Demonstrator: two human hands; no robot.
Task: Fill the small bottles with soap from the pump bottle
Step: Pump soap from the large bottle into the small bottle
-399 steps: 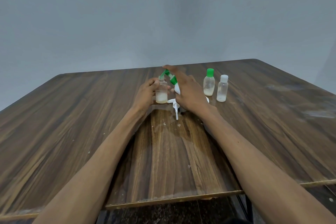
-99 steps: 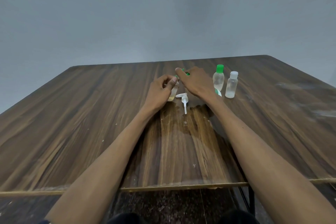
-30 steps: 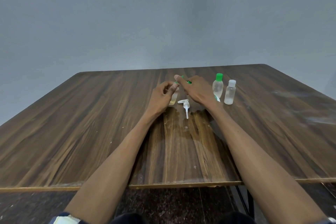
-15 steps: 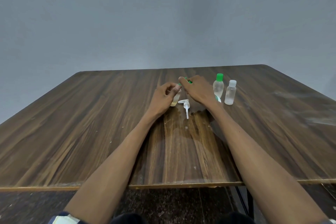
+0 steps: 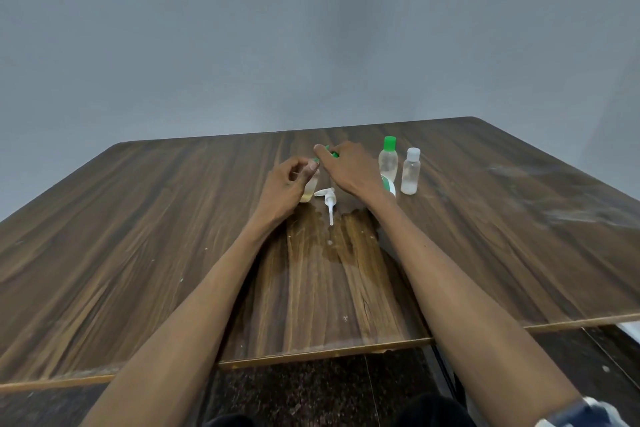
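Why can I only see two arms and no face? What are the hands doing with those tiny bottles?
The camera sits on the person's head and looks down, so you see what they see: their own arms over a wooden table. The left hand holds a small bottle with a little yellowish soap in the bottom. The right hand pinches something green just above it, probably its cap. A white pump head lies loose on the table between the hands. To the right stand a green-capped bottle and a white-capped bottle. The big soap bottle is mostly hidden behind the right hand.
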